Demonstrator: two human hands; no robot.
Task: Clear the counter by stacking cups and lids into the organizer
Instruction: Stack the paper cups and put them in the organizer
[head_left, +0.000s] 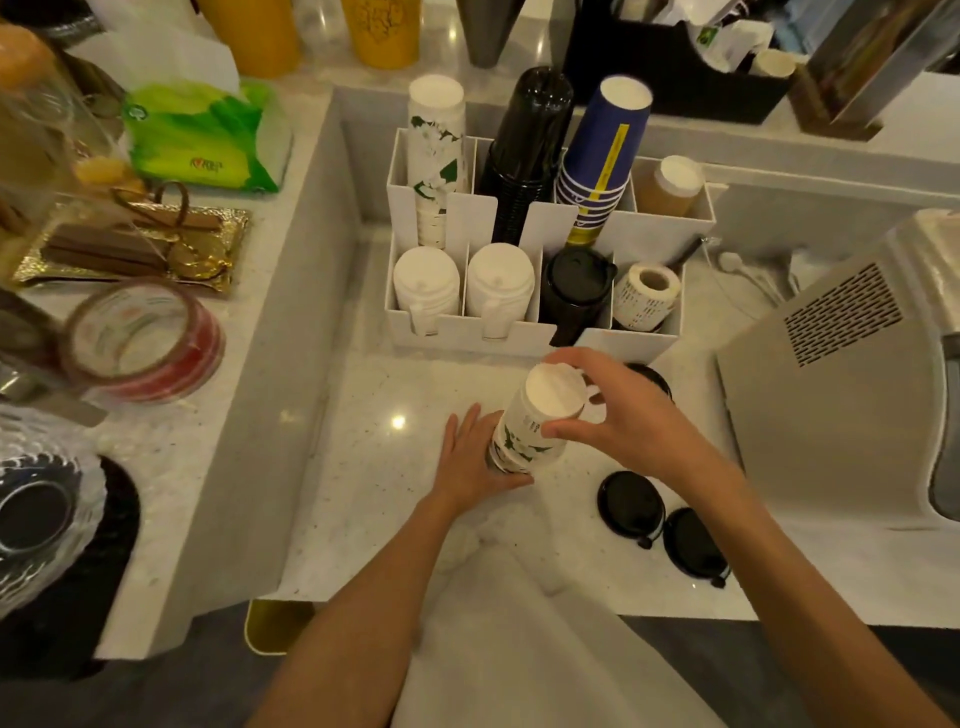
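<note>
A short stack of white floral paper cups (535, 423) stands upside down on the marble counter in front of the white organizer (467, 338). My left hand (475, 462) holds the stack's base from the left. My right hand (618, 415) grips the top cup from the right, fingers curled round its rim. Two black lids (631, 501) lie on the counter to the right, and a third black lid (652, 376) peeks out behind my right hand. The organizer holds a white floral cup stack (436, 156), black cups (524, 150), blue cups (602, 150), white lids (426, 280) and black lids (574, 291).
A grey machine (841, 374) stands at the right. A raised ledge on the left carries tape rolls (143, 338), a gold tray (135, 249) and a green tissue pack (202, 135). A label roll (647, 293) sits in the organizer's front right slot.
</note>
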